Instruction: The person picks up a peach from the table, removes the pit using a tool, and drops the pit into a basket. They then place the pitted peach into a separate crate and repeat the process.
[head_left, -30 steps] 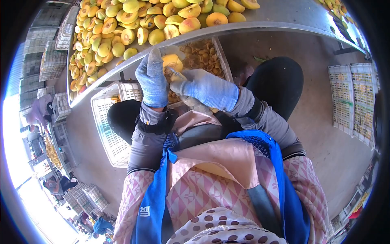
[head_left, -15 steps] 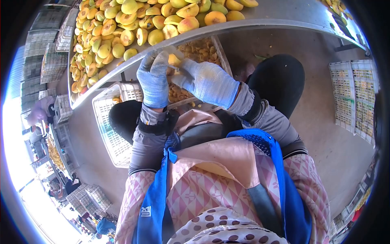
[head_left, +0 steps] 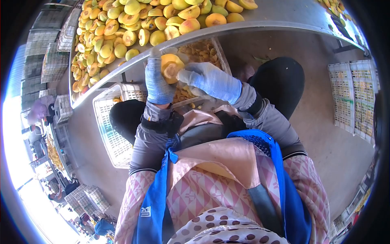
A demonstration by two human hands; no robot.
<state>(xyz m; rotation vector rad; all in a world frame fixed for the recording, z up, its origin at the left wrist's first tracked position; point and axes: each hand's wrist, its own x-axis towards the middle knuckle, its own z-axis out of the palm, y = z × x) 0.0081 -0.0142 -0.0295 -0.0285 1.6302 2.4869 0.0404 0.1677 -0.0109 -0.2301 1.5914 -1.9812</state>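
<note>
My left hand (head_left: 157, 83), in a blue-and-grey work glove, is closed around a yellow peach half (head_left: 172, 65) with its cut side turned up toward me. From the right, my gloved right hand (head_left: 215, 81) meets the fruit, thumb and fingers curled together at its lower edge. Whatever those fingers grip is hidden. Just beyond both hands, a metal table (head_left: 268, 25) bears a large heap of halved peaches (head_left: 134, 24). Under my hands stands a crate (head_left: 221, 53) of brownish-yellow scraps (head_left: 199, 51), partly covered by the gloves.
A white plastic crate (head_left: 115, 140) sits on the floor beside my left knee (head_left: 126, 120). My right knee (head_left: 280, 79) is by the table edge. Stacked crates (head_left: 354, 97) stand at the right, more crates (head_left: 53, 65) at the far left. Other people work at the lower left.
The peach half, mostly covered by blurred fingers before, now shows plainly in my left hand. My right hand has shifted slightly right and its blur has lessened.
</note>
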